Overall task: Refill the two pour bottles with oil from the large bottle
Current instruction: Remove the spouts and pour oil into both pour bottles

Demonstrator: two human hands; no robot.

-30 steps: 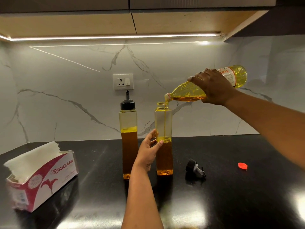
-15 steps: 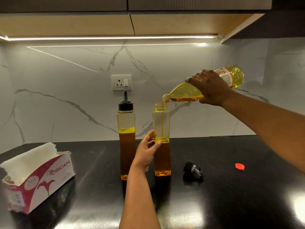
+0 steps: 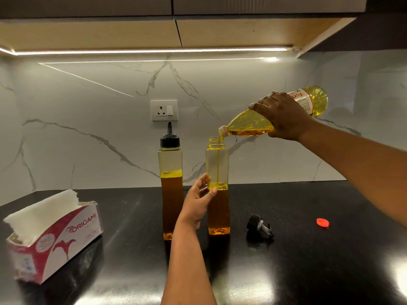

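nothing shifted: right hand [image 3: 284, 116] fingers clamp tilted large bottle [image 3: 248, 125]; left hand [image 3: 198, 201] fingers clasp open pour bottle [image 3: 218, 212].

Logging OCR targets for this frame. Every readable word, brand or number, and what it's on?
"ORIGAMI": side of the tissue box.
"fort", cut off by the right hand: label of the large bottle.
Fine print on that label, lettering on its neck band, and the box's round seal: too small to read.

Torn-open tissue box [image 3: 55, 241] at the left of the black bench [image 3: 308, 271], white sheets sticking up. White wall socket [image 3: 164, 110] on the marble backsplash [image 3: 77, 128], under a lit strip [image 3: 152, 51] beneath wooden cabinets [image 3: 88, 31].
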